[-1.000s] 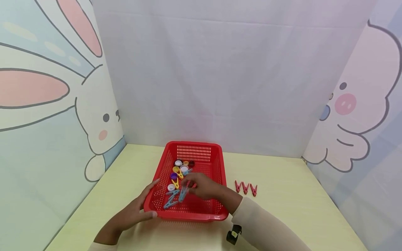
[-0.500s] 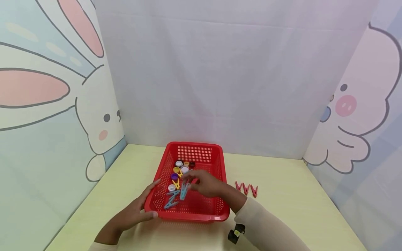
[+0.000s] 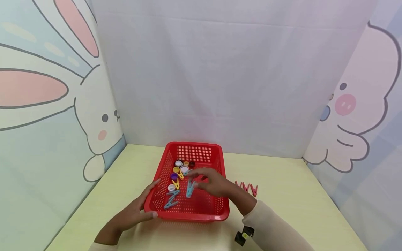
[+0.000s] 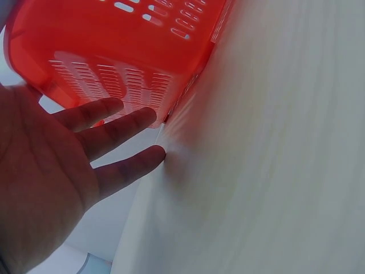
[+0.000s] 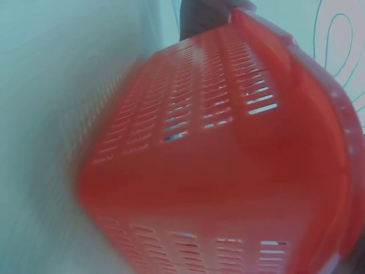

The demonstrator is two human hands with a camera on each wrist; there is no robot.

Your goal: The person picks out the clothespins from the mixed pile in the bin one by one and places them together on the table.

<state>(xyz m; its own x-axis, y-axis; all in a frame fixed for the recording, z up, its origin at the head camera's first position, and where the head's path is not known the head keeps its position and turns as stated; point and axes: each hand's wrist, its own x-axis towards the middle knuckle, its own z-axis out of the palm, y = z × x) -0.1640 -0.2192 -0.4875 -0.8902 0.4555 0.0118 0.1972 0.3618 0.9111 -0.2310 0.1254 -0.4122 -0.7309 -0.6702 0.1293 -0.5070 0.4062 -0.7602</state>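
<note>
My left hand (image 3: 135, 211) rests on the near left corner of a red plastic basket (image 3: 216, 218), its fingers spread along the outside in the left wrist view. Over the basket's middle, my right hand (image 3: 213, 182) pinches a blue clothespin (image 3: 190, 189) between thumb and fingers. To the left of it lie more blue clothespins (image 3: 170, 203) and yellow clothespins (image 3: 176, 183). Several bottle caps, among them a purple cap (image 3: 174, 176) and a white cap (image 3: 171, 187), sit along the left side. In the right wrist view the basket wall (image 5: 199, 165) hides the fingers.
Three red clothespins (image 3: 245, 187) lie in a row on the pale yellow table (image 3: 282, 209), right of the basket. A white cloth wall (image 3: 213, 76) stands behind, with cartoon-printed panels on both sides.
My right hand has shifted to the right and a little up, and the blue clothespin has moved along with it. The left hand has stayed on the basket.
</note>
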